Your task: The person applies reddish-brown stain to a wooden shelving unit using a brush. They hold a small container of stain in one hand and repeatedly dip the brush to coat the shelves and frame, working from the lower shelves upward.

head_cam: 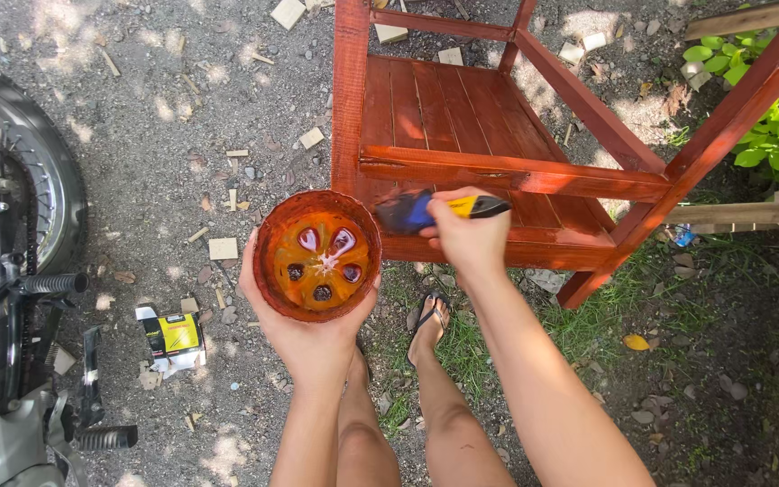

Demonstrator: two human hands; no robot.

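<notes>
Paintbrush (416, 212), blue-bristled with a yellow handle, sits gripped in the right hand (466, 236), its bristles against the near rail of the red-stained wooden table (498, 171). Just left, the left hand (310, 334) cups a round bowl of orange-red stain (317, 255) from beneath. At far left stands a motorcycle wheel (20, 171) on gravel.

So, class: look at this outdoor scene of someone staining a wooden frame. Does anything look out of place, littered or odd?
Yes. Pale wood offcuts lie scattered over the gravel, and a torn yellow package lies beside the motorbike. The red frame lies tipped on its side. The left hand holds the bowl; the right hand holds the brush.
</notes>
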